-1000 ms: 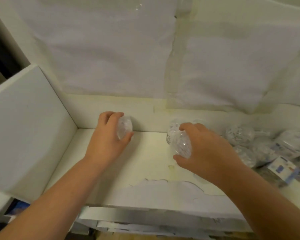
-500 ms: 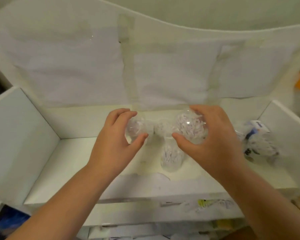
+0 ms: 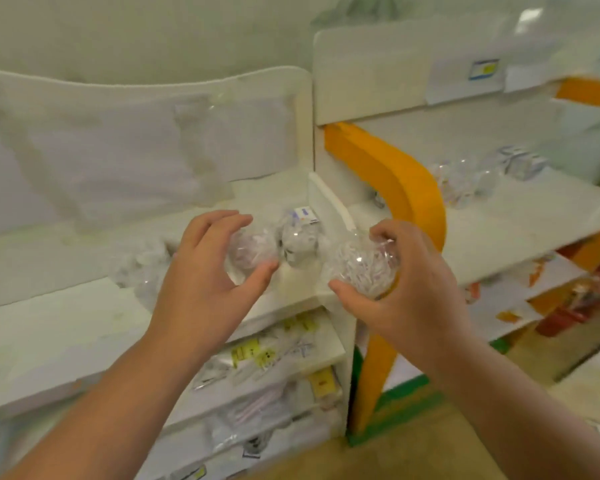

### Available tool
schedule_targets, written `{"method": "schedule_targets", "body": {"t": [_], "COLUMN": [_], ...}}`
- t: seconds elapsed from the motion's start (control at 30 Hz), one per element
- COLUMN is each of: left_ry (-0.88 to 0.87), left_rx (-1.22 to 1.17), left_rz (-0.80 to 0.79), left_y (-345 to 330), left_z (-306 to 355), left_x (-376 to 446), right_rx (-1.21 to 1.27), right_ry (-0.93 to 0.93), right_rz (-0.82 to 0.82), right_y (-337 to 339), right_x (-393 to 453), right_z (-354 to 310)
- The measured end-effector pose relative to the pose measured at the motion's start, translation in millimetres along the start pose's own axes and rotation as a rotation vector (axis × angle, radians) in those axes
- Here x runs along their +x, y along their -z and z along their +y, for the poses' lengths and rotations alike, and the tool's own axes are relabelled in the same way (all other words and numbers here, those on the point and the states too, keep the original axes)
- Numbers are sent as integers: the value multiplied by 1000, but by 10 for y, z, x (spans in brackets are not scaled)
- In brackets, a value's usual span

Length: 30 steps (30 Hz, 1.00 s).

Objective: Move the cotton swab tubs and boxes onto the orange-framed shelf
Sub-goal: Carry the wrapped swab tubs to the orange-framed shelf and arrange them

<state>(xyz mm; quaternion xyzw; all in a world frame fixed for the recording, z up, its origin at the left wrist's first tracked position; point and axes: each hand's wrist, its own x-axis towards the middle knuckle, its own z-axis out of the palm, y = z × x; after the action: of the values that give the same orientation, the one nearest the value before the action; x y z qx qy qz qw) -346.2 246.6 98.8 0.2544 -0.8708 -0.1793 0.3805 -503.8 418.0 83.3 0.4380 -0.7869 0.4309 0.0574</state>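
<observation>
Orange post (image 3: 406, 188) stands beside hands; blurred tubs (image 3: 461, 181) beyond.

Count by kind. In my hands: two clear tubs of cotton swabs, one in my left hand (image 3: 201, 289) and one in my right hand (image 3: 409, 292). On the white shelf (image 3: 49, 327), toward its right rear corner: one further tub (image 3: 300, 240) and one box (image 3: 305, 214); a blurred clear cluster (image 3: 139, 265) at mid-shelf cannot be counted. On the orange-framed shelf (image 3: 520, 223), near its rear edge: roughly three tubs (image 3: 465, 185) and one box (image 3: 522, 162).

Bright, even, yellowish light w/ soft shadows; motion blur throughout (edges bowed by wide-angle lens).
</observation>
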Motion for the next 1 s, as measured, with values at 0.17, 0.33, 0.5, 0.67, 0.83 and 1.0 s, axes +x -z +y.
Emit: {"method": "schedule_targets", "body": {"t": [0.17, 0.33, 0.5, 0.67, 0.83, 1.0], "left_ry": [-77, -158, -228, -237, -198, -165], "left_rx": [-85, -161, -175, -198, -225, -206], "left_rz": [-76, -179, -244, -235, -215, -222], "left_y": [-567, -1101, -1590, -2099, -2497, -2785], "left_z": [803, 1429, 1819, 2079, 2246, 2306], "left_x": [-61, -13, 178, 544, 837, 946], "right_rx": [-71, -114, -141, -171, -172, -141], "right_ry": [-95, -200, -262, -296, -300, -295], "right_rz": [14, 65, 105, 120, 104, 105], "right_y": [799, 1355, 1667, 1866, 1984, 1977], "right_x": [-300, -429, -358, -53, 379, 776], "right_z": [535, 1030, 1500, 1980, 2383, 2773]}}
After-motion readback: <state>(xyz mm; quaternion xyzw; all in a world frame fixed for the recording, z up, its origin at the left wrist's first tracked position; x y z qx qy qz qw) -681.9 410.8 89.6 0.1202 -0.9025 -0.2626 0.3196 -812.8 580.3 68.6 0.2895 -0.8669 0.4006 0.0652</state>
